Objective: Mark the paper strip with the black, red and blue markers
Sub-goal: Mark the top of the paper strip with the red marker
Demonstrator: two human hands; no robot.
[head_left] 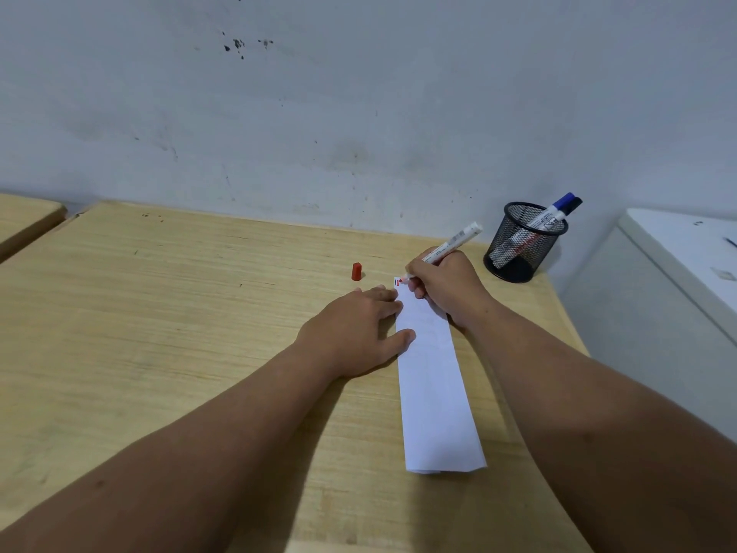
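Note:
A long white folded paper strip (pixel 432 387) lies on the wooden table (pixel 179 321), running away from me. My right hand (pixel 446 287) grips the uncapped red marker (pixel 454 241), its tip touching the strip's far left corner, where a small black mark and a red mark show. My left hand (pixel 355 329) lies flat on the table, its fingers and thumb pressing the strip's left edge. The red cap (pixel 356 271) stands on the table just beyond my left hand. The blue marker (pixel 556 211) and a black-capped marker (pixel 574 204) stand in the mesh cup.
A black mesh pen cup (pixel 522 245) stands at the table's far right corner by the grey wall. A white cabinet (pixel 678 273) is right of the table. A second wooden table (pixel 24 221) shows at the far left.

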